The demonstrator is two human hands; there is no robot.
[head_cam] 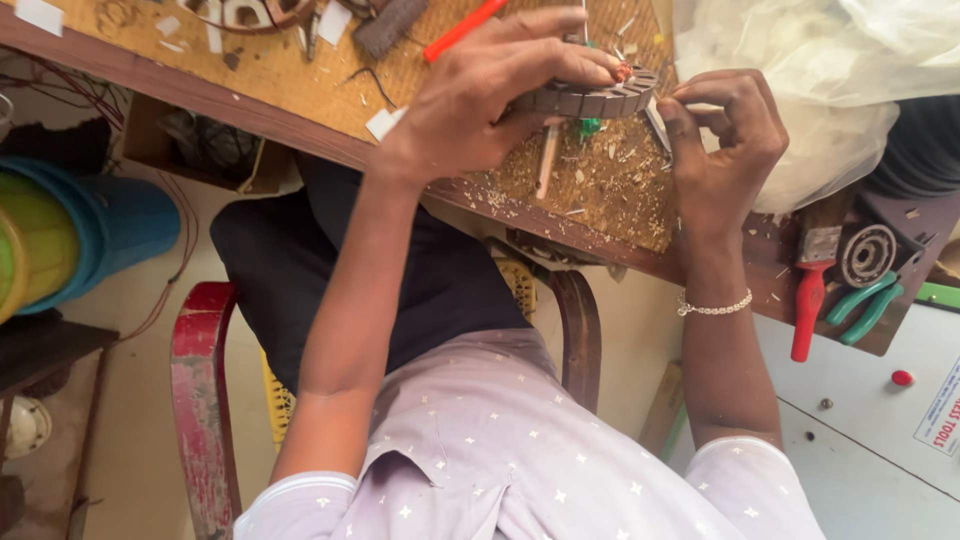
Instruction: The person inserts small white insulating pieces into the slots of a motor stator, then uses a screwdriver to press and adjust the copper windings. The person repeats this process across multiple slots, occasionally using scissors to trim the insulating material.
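left grip: left hand (480, 100) is clamped round a grey, ring-shaped laminated metal motor core (592, 97), fingers over the top w/ thumb under, holding it just above the bench.

right grip: right hand (722, 135) has its fingers pinched together on a thin pale strip (657, 124) at the core's right edge. Can't tell if the strip is paper or metal, too small.

core location: over the front-right part of the woven tan mat (330, 80), close to the bench's near edge.

progress: looks like early-to-mid imo. There's a bit of reddish copper wire (623, 72) at one spot on the ring, the rest of the rim looks bare. Lots of pale shavings and scraps on the mat, so some trimming seems done. How many slots are finished I can't see.

edges: brown wooden bench edge (300, 135) runs diagonally right under both wrists, so anything dropped goes in the lap or on the floor.

room: tight on the right, w/ a clear plastic bag (800, 60) just beside the right hand, then a red-handled tool (808, 300) and green-handled pliers (865, 305) further along. Orange-red pen-like tool (462, 28) sits behind the left hand. More open mat to the left. Red chair arm (200, 390) well below, out of the way.
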